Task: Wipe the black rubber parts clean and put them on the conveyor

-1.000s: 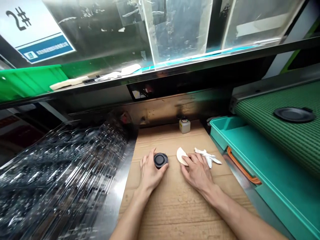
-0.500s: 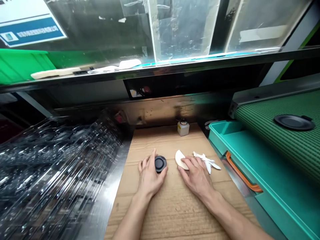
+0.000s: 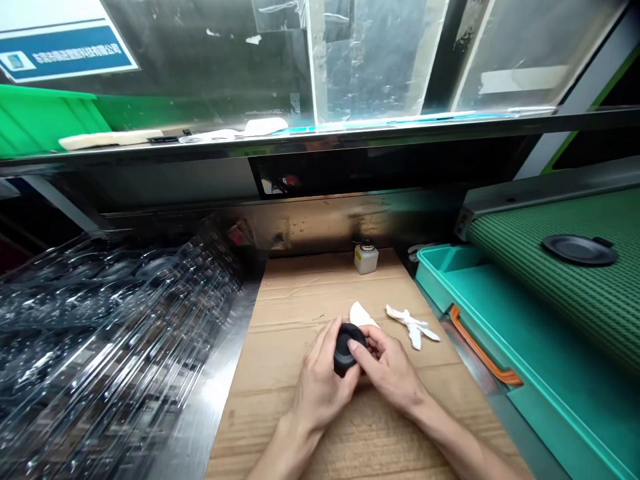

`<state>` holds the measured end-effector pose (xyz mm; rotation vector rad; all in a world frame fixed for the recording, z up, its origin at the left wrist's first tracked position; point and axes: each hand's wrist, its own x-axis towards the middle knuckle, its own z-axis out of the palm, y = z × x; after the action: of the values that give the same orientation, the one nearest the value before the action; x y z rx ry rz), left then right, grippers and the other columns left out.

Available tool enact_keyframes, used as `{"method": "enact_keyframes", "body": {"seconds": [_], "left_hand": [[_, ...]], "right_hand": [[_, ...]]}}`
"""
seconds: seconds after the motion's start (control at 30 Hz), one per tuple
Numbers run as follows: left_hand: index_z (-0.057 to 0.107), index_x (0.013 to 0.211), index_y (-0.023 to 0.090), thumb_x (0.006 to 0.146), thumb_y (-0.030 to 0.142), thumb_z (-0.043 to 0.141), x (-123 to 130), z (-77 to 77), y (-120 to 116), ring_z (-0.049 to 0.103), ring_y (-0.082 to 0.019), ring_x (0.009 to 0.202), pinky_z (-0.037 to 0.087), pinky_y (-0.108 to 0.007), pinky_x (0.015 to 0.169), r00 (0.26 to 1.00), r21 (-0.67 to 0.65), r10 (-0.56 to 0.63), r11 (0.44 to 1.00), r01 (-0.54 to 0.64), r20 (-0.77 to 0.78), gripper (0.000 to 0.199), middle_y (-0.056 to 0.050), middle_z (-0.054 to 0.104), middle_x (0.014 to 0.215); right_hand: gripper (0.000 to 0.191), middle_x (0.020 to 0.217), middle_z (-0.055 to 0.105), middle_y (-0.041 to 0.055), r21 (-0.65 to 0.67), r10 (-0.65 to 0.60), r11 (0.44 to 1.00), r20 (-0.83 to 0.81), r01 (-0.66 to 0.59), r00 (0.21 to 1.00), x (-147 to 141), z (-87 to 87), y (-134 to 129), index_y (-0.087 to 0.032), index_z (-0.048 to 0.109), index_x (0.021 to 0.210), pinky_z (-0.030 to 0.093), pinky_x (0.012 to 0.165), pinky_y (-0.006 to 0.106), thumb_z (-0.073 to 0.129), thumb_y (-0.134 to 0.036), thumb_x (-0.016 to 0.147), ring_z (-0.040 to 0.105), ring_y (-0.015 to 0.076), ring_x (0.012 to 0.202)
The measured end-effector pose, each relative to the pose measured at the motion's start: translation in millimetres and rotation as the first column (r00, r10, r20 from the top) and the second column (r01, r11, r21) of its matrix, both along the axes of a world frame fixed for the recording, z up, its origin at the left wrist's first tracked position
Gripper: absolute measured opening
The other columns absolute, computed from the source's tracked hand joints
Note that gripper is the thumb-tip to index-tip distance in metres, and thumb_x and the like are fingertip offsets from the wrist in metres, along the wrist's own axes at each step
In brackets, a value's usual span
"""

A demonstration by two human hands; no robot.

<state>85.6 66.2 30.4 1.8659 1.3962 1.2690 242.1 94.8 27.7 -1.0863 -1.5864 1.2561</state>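
The left hand (image 3: 324, 380) and right hand (image 3: 393, 370) together clasped a round black disc (image 3: 342, 348) between the brown cardboard sheet (image 3: 287, 293)'s side edges.

Blk disc (image 3: 343, 360), wht pad (image 3: 361, 315), brn cardbd (image 3: 310, 287), teal tray (image 3: 550, 347) w/ orng handle (image 3: 479, 350)

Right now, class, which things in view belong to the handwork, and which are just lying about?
Seemingly part of the job:
round black part, held by left hand and right hand
cardboard sheet beneath
white pad, partly hidden (less sure)

Probably just lying about:
small bottle
white strips
flat black disc on green belt
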Motion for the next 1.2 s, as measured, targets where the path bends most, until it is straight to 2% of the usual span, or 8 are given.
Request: {"method": "enact_keyframes", "body": {"seconds": [0.17, 0.3, 0.43, 0.57, 0.77, 0.93, 1.07, 1.2], "left_hand": [[0.051, 0.134, 0.020, 0.075, 0.033, 0.074, 3, 16.1, -1, 0.046, -0.030, 0.129, 0.036, -0.044, 0.109, 0.869, -0.302, -0.003, 0.937, 0.174, 0.494, 0.065, -0.013, 0.052, 0.138], [0.049, 0.135, 0.020, 0.088, 0.056, 0.051, 1, 25.5, 1, 0.053, -0.031, 0.123, 0.047, -0.047, 0.097, 0.481, -0.496, 0.253, 0.718, 0.488, 0.839, 0.059, -0.015, 0.055, 0.134], [0.050, 0.134, 0.016, 0.092, 0.054, 0.044, -1, 24.0, 1, 0.058, -0.034, 0.115, 0.050, -0.051, 0.089, 0.344, -0.427, 0.252, 0.552, 0.716, 0.904, 0.056, -0.018, 0.061, 0.125], [0.047, 0.137, 0.018, 0.094, 0.048, 0.045, -4, 18.5, 3, 0.059, -0.031, 0.114, 0.051, -0.046, 0.089, 0.297, -0.398, 0.268, 0.535, 0.745, 0.916, 0.052, -0.017, 0.061, 0.125], [0.048, 0.135, 0.017, 0.096, 0.045, 0.042, -5, 16.9, 7, 0.064, -0.023, 0.099, 0.054, -0.031, 0.072, 0.263, -0.348, 0.232, 0.528, 0.775, 0.936, 0.048, -0.017, 0.063, 0.119], [0.053, 0.125, 0.018, 0.094, 0.042, 0.047, -13, 15.5, 15, 0.067, -0.021, 0.081, 0.054, -0.029, 0.062, 0.284, -0.418, 0.310, 0.595, 0.686, 0.907, 0.040, -0.014, 0.067, 0.105], [0.059, 0.115, 0.017, 0.094, 0.033, 0.049, -21, 12.3, 17, 0.068, -0.023, 0.087, 0.057, -0.031, 0.066, 0.347, -0.470, 0.318, 0.628, 0.620, 0.882, 0.028, -0.015, 0.067, 0.106], [0.061, 0.115, 0.018, 0.095, 0.032, 0.044, -23, 7.4, 25, 0.069, -0.027, 0.093, 0.062, -0.038, 0.067, 0.434, -0.541, 0.339, 0.649, 0.534, 0.835, 0.029, -0.016, 0.066, 0.113]], "right_hand": [[0.026, 0.093, 0.067, 0.0050, -0.158, 0.091, 0.980, -0.204, -0.124, 0.975, 2, 6.2, 3, -0.015, 0.062, 0.102, 0.049, 0.076, 0.028, 0.061, -0.037, 0.088, 0.062, 0.0179, 0.086], [0.023, 0.089, 0.066, 0.0028, -0.169, 0.206, 0.956, -0.189, -0.238, 0.960, 3, 14.5, 0, -0.016, 0.062, 0.102, 0.048, 0.068, 0.026, 0.060, -0.034, 0.088, 0.061, 0.0162, 0.080], [0.021, 0.089, 0.066, 0.0015, -0.058, 0.209, 0.976, 0.000, -0.209, 0.978, 2, 16.6, -5, -0.019, 0.064, 0.106, 0.047, 0.067, 0.026, 0.057, -0.029, 0.088, 0.060, 0.0149, 0.077], [0.026, 0.090, 0.066, 0.0010, 0.129, 0.117, 0.981, 0.195, -0.144, 0.974, 2, 15.6, -4, -0.022, 0.065, 0.111, 0.047, 0.065, 0.025, 0.057, -0.024, 0.086, 0.058, 0.0137, 0.073], [0.028, 0.115, 0.059, 0.0048, 0.254, 0.032, 0.964, 0.179, -0.077, 0.983, 9, 14.3, -1, -0.024, 0.063, 0.114, 0.049, 0.083, 0.028, 0.056, -0.024, 0.086, 0.058, 0.0175, 0.100], [0.024, 0.089, 0.062, 0.0030, 0.357, -0.174, 0.931, 0.241, 0.080, 0.955, 8, 9.1, 10, -0.021, 0.065, 0.106, 0.045, 0.064, 0.027, 0.058, -0.037, 0.089, 0.053, 0.0131, 0.065], [0.018, 0.088, 0.064, 0.0035, 0.499, -0.316, 0.849, 0.213, 0.176, 0.924, 15, 39.3, 1, -0.020, 0.067, 0.097, 0.047, 0.078, 0.029, 0.053, -0.031, 0.091, 0.058, 0.0148, 0.076], [0.019, 0.089, 0.067, 0.0042, 0.662, -0.190, 0.749, 0.260, -0.032, 0.947, 59, 89.0, -58, -0.019, 0.067, 0.096, 0.049, 0.078, 0.026, 0.051, -0.028, 0.092, 0.061, 0.0152, 0.083]]}}
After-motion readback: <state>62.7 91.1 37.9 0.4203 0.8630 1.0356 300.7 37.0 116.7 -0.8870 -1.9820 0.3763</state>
